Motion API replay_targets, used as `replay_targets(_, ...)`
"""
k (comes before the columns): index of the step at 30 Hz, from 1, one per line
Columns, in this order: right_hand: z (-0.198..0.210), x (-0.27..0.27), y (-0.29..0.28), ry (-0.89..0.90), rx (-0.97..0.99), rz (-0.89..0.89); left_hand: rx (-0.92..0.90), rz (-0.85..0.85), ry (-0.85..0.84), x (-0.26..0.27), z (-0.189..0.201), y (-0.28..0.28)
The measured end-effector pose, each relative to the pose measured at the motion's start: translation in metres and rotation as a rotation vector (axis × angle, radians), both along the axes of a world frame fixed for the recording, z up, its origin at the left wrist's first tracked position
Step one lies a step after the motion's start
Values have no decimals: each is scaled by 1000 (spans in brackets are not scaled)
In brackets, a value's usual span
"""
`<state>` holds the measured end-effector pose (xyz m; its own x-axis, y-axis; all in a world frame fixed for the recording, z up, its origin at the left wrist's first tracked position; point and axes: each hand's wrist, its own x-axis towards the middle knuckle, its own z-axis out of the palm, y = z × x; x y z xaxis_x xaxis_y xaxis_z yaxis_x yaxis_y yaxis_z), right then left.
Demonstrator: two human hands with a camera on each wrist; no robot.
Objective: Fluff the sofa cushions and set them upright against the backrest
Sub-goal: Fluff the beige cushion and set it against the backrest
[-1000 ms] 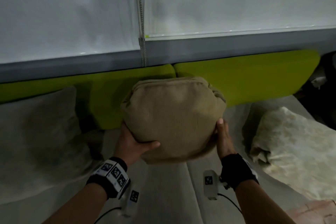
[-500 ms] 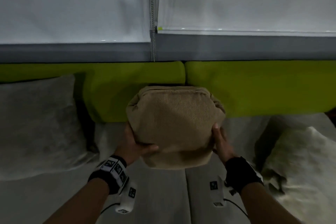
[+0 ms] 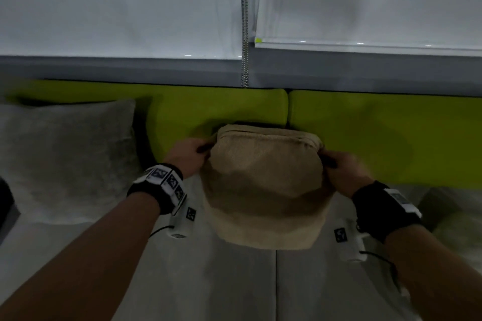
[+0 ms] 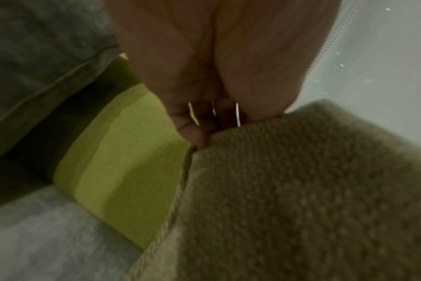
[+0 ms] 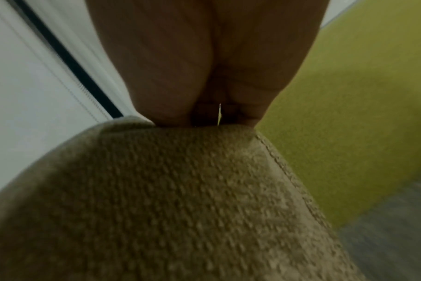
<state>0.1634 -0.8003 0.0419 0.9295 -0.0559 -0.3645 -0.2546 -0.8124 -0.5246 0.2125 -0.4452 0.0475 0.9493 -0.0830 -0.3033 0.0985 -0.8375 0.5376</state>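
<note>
Head view, centre frame: left hand [image 3: 191,155] and right hand [image 3: 343,172], fingers curled, grip the tan cushion [image 3: 263,185] by its upper corners, probably to stand it against the green backrest [image 3: 378,133].

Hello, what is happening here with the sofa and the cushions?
A person is tidying sofa cushions. Both hands hold the tan cushion by its upper corners: the left hand at one corner, the right hand at the other. It stands upright on the grey seat, in front of the green backrest. A grey cushion leans against the backrest further left. Whether the tan cushion touches the backrest, I cannot tell.
</note>
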Motion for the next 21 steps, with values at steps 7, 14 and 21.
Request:
replay_targets(7,-4,-8,15,82,-230,105,-3,-283,158,1,3,-2)
replay_targets(14,14,-4,21,19,-246,128,23,-54,141,7,-3,-2)
replay_targets(21,12,-23,31,151,-285,186,109,-292,159,-4,1,-15)
